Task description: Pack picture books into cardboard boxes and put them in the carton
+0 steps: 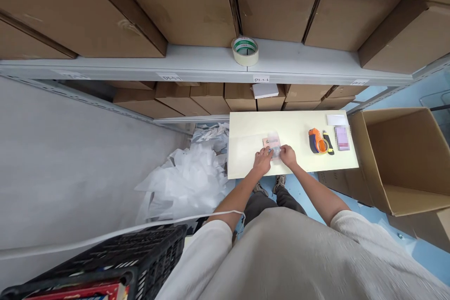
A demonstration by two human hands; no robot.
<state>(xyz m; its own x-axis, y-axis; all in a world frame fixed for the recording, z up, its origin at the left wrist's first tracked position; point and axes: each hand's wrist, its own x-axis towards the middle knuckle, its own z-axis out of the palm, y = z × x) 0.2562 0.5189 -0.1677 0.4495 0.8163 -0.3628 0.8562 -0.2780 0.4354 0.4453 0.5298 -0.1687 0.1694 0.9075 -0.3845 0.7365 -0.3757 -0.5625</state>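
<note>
A small pinkish printed card or booklet (273,139) lies on the cream table (246,126), partly covered by what looks like a clear plastic sleeve. My left hand (263,160) rests on its lower left part with the fingers stretched out over it. At the lower right edge, my right hand (288,155) has its fingers bent together in a pinch on the sleeve. Fingers hide the lower part of the card. Further right on the table are an orange tape dispenser (319,141), a black-and-yellow utility knife (328,143) and a purple pack (342,138).
A white card (336,120) lies near the table's far right corner. An open cardboard box (372,164) stands at right. Crumpled white sheets (190,183) pile up at left, above a black crate (161,253). A tape roll (245,51) sits on the shelf (298,58) ahead.
</note>
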